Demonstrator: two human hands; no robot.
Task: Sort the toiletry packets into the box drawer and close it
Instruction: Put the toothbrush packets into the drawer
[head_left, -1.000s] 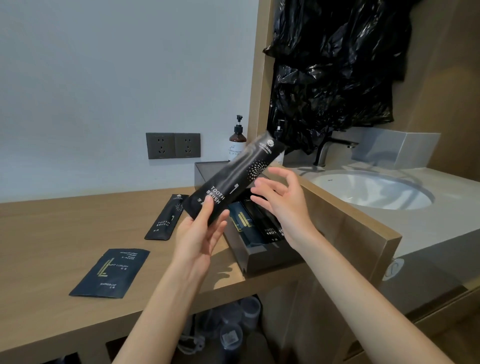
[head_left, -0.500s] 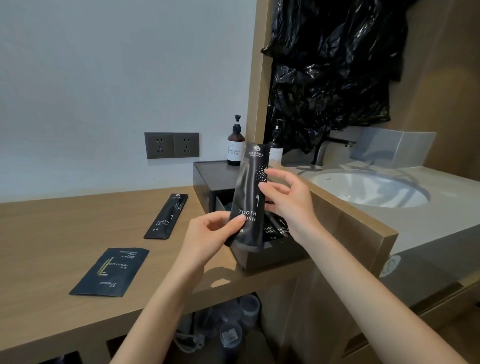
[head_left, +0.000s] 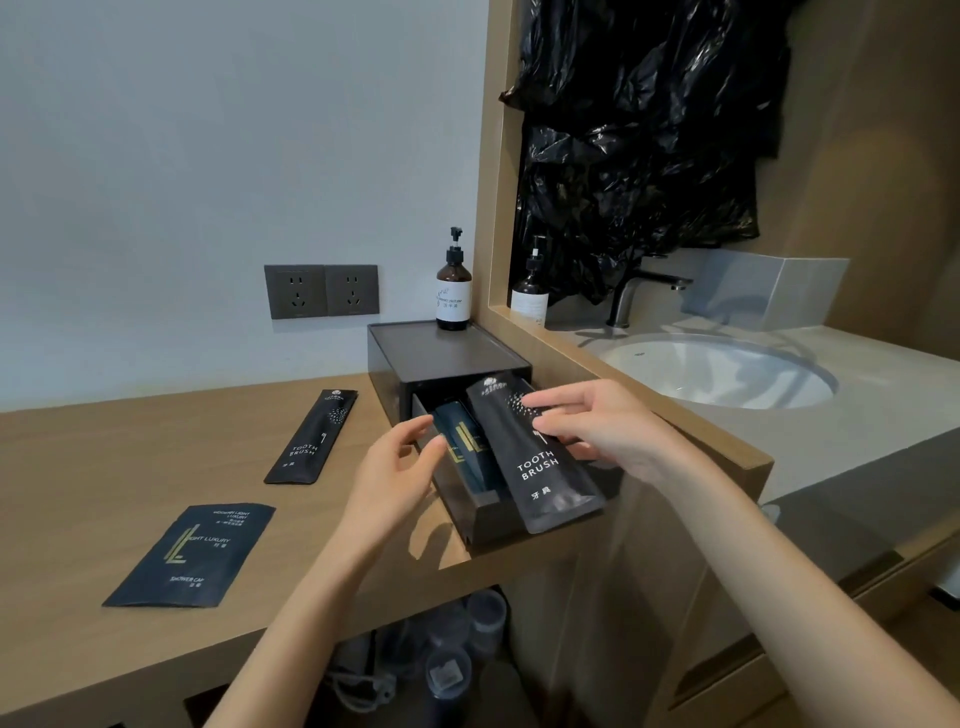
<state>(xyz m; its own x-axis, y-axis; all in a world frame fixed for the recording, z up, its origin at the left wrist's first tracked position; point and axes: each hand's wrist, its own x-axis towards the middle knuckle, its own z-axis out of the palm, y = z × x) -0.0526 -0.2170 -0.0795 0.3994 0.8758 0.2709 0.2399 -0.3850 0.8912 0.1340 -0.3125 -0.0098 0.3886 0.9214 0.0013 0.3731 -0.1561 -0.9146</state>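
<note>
A box was set at the right end of a wooden counter, against the wall, with its drawer pulled out toward the viewer. A pump bottle was placed on the box's back corner. One toothbrush packet was laid lengthwise across the drawer's right side, its near end over the front rim, with another packet beside it in the drawer. Left of the box, a second toothbrush packet was laid on the counter, and a shower cap packet nearer and further left. A sink was set to the right, beyond a partition.
</note>
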